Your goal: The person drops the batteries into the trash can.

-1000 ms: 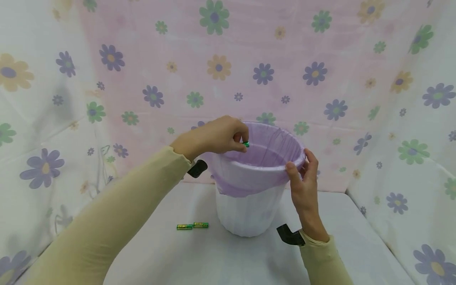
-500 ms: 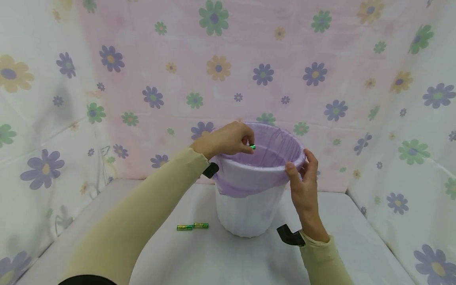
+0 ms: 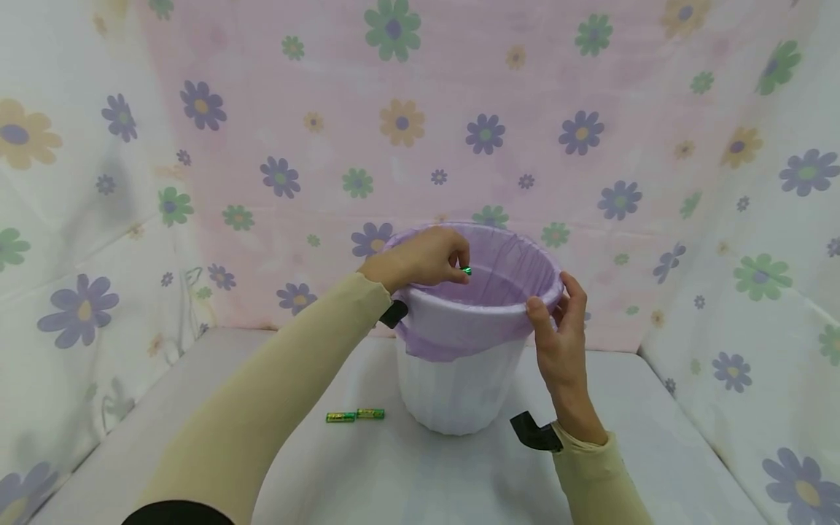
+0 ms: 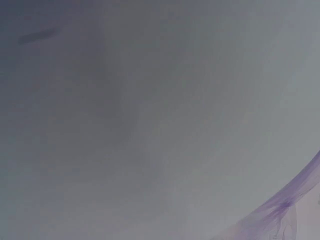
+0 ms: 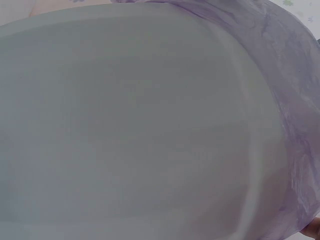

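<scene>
A white trash can [image 3: 459,397] stands upright, lined with a purple plastic bag [image 3: 453,335] folded over its rim. Above the can's opening, my left hand [image 3: 426,257] pinches a battery [image 3: 466,270] with a shiny green wrapper; most of it is hidden by the fingers. My right hand [image 3: 563,343] grips the right side of the rim, thumb outside on the bag. Two green-and-gold batteries, a left battery [image 3: 340,417] and a right battery [image 3: 370,413], lie end to end on the table left of the can. The right wrist view shows the white can wall [image 5: 140,120] up close.
The white table [image 3: 367,474] runs back to a pink flowered cloth [image 3: 341,160]. White flowered cloths hang on both sides. Black wrist mounts, a left mount [image 3: 394,313] and a right mount [image 3: 534,433], sit close to the can.
My left hand has moved right and slightly down over the can's opening, still pinching the battery. The right hand stays on the rim, and the two batteries on the table have not moved.
</scene>
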A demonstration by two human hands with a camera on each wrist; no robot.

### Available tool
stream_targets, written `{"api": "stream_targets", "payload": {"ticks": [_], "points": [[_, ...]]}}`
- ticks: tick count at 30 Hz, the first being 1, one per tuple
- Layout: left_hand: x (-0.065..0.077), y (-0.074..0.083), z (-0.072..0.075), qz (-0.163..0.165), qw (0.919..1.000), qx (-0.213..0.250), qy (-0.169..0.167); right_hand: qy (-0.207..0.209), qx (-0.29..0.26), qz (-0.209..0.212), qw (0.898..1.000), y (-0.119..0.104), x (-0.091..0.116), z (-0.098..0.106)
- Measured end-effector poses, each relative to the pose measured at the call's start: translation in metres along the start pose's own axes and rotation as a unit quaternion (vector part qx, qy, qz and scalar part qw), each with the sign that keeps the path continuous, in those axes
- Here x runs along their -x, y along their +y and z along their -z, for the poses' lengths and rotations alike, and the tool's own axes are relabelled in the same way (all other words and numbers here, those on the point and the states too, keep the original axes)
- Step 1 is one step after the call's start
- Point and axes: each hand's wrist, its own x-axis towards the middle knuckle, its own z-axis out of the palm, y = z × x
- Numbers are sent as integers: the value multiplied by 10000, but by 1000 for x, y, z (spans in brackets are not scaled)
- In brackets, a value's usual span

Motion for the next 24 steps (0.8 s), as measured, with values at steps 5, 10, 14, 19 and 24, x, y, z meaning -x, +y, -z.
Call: {"api": "stream_targets", "payload": {"ticks": [5, 10, 14, 19, 24], "points": [[0, -1, 0, 11, 10000, 10, -32, -12, -5, -70, 10000, -1, 0, 0], [0, -2, 1, 21, 10000, -27, -7, -26, -13, -105, 9999, -1, 0, 0], [0, -2, 1, 15, 10000, -35, 4, -30, 8, -111, 9999, -1, 0, 0], [3, -2, 3, -33, 9999, -98, 80, -10, 33, -57, 10000, 0, 0, 0], [12, 0, 7, -317, 9987, -197, 348, 15, 59, -6, 10000, 0, 0, 0]]}}
